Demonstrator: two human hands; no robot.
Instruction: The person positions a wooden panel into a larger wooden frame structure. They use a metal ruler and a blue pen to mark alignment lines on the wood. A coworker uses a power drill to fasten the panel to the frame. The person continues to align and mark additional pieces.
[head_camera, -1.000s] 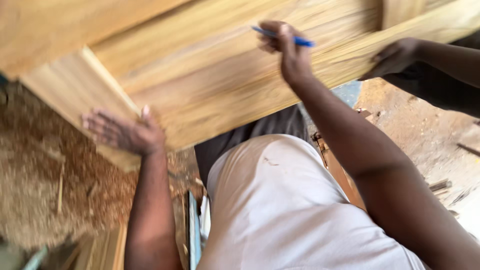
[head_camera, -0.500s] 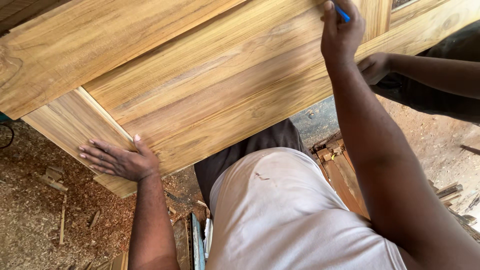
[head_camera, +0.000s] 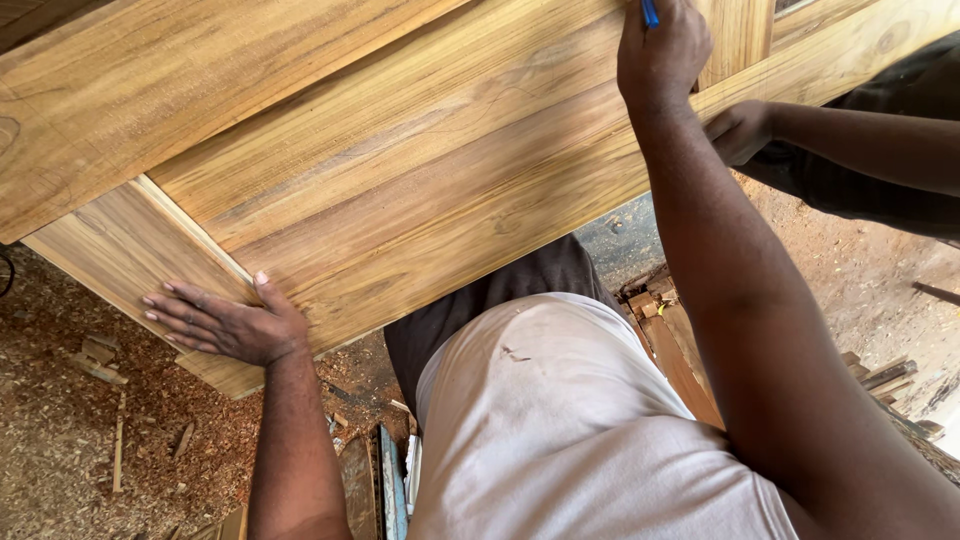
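On the wooden door panel (head_camera: 420, 170), tilted above the sawdust-strewn floor (head_camera: 60, 440), the left hand (head_camera: 225, 325) presses flat, fingers spread, at its lower edge. The right hand (head_camera: 662, 55) pinches a blue pen (head_camera: 650, 12) (only its end shows). Marking probably wants firm bracing and a steady tip.

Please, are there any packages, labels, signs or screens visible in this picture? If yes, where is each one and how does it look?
None can be seen. The view holds only a wooden panel, the left hand flat on its lower edge, the right hand shut on a blue pen, another person's hand, and sawdust-covered ground.
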